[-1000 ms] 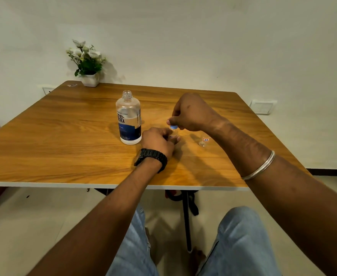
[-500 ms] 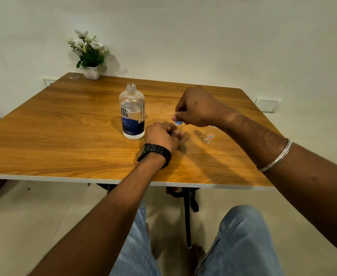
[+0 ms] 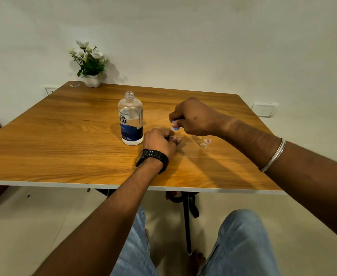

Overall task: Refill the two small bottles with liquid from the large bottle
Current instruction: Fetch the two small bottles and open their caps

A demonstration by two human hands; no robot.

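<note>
Woodgrain table (image 3: 64, 140) meets a pale wall, potted flowers (image 3: 89, 64) at eleven o'clock. Large bottle (image 3: 131, 121) stands uncapped at centre. Left hand (image 3: 159, 142) grips one small bottle (image 3: 173, 138); right hand (image 3: 193, 118) pinches its blue cap (image 3: 175, 127). Second small bottle (image 3: 205, 142) stands at three o'clock.

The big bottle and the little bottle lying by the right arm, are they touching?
Apart. The head view shows bare tabletop and both hands between the large bottle and the small bottle.
</note>
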